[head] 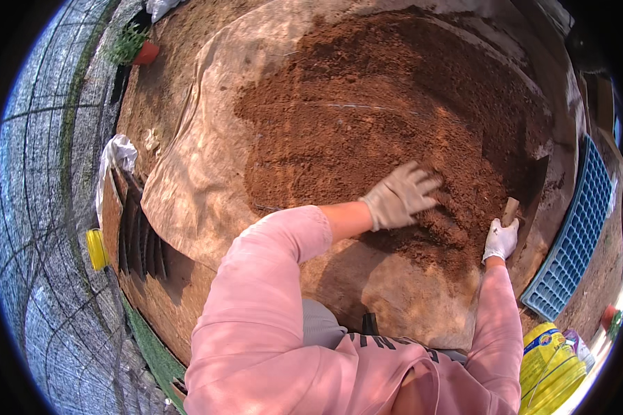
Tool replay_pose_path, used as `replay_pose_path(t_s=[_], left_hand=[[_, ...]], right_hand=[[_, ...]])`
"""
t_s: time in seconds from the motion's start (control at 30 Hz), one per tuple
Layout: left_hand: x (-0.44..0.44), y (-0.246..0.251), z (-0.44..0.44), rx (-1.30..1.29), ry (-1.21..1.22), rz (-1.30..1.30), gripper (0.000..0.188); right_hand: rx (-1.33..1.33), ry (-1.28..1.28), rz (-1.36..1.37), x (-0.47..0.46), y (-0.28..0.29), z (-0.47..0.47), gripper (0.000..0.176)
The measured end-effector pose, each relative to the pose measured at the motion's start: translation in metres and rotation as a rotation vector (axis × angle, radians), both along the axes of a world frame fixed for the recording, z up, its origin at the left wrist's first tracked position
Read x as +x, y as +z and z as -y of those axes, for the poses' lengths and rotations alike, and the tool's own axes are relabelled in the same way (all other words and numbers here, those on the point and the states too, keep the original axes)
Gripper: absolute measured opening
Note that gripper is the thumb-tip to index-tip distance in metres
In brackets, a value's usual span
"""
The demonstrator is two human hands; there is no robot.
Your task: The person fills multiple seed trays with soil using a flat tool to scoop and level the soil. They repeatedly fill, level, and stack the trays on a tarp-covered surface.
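Note:
My left hand (398, 198), in a beige work glove, is over reddish-brown loose soil (337, 140), palm down with its fingers apart. I see nothing held in it, and the fingertips are slightly blurred. Farther right, my right hand (500, 239), in a whitish glove, grips a short wooden piece (510, 210). A thin dark panel (535, 189) stands tilted beside that hand; whether it joins the wooden piece cannot be told. The soil lies spread on a tan ground sheet (213, 129), with a loosened heap between my two hands.
A blue multi-cell seedling tray (568, 233) is at the right, above a yellow bag (550, 368). Several dark trays (137, 233) stand on edge at the left, near a yellow container (96, 249). A potted plant (145, 53) stands at the upper left beside netting (46, 207).

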State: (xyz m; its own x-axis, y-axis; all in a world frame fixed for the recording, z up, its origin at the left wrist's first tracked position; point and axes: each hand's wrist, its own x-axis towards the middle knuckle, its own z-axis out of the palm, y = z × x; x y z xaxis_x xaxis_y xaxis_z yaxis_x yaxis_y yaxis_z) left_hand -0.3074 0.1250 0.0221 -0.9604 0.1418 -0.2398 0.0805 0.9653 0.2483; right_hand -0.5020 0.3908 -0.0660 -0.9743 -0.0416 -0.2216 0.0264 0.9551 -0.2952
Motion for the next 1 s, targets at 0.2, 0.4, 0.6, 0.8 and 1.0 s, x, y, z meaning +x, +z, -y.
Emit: replay_pose_path(t_s=[0.2, 0.4, 0.6, 0.8, 1.0], left_hand=[[0.122, -0.009, 0.138, -0.401, 0.822, 0.149, 0.057], [0.119, -0.033, 0.197, -0.163, 1.573, -0.119, 0.092], [-0.036, -0.019, 0.097, -0.14, 0.784, 0.027, 0.09], [-0.077, 0.023, -0.031, 0.031, -0.013, 0.094, 0.08], [0.054, -0.007, -0.008, 0.038, 0.044, 0.021, 0.072]], right_hand=[[-0.127, 0.086, -0.037, -0.007, -0.011, -0.011, 0.057], [-0.336, -0.016, 0.058, -0.02, 0.006, -0.025, 0.038], [-0.67, -0.062, -0.076, -0.003, 0.069, -0.018, 0.026], [-0.828, -0.059, -0.111, 0.005, 0.115, 0.027, 0.023], [-0.898, -0.024, 0.065, 0.025, 0.128, 0.045, 0.035]])
